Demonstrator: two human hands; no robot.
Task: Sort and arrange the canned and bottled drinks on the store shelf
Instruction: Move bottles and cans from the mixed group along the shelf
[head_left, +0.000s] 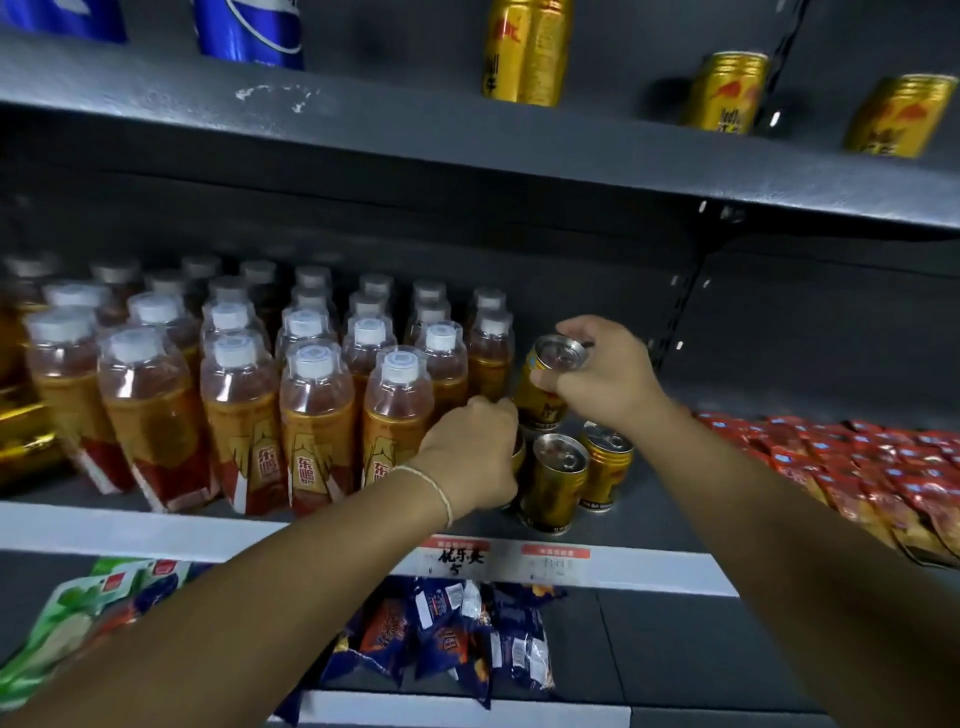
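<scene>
Head view, middle shelf (156, 527): gold cans being grouped beside the bottle block (270, 395), which fills the shelf to the left. My right hand (608, 371) is closed on the raised can (537, 397), thumb on its front wall and fingers curled over the rim; the can tilts slightly, just beside the last row of bottles, and whether its base touches the shelf is hidden. My left hand (470, 449) is curled round a fourth can (518, 453), of which only a gold sliver shows past the knuckles. Two more stand upright at the shelf front, the near can (553, 483) and the right can (605, 473), close together. Red packets (857, 467) lie well apart to the right. On the upper shelf (363, 130), loose gold cans (724, 91) stand scattered, not yet gathered. By my judgement the step is setting the raised can into a back row; the next move calls for lowering it upright, flush behind the front pair, without knocking the bottles.
</scene>
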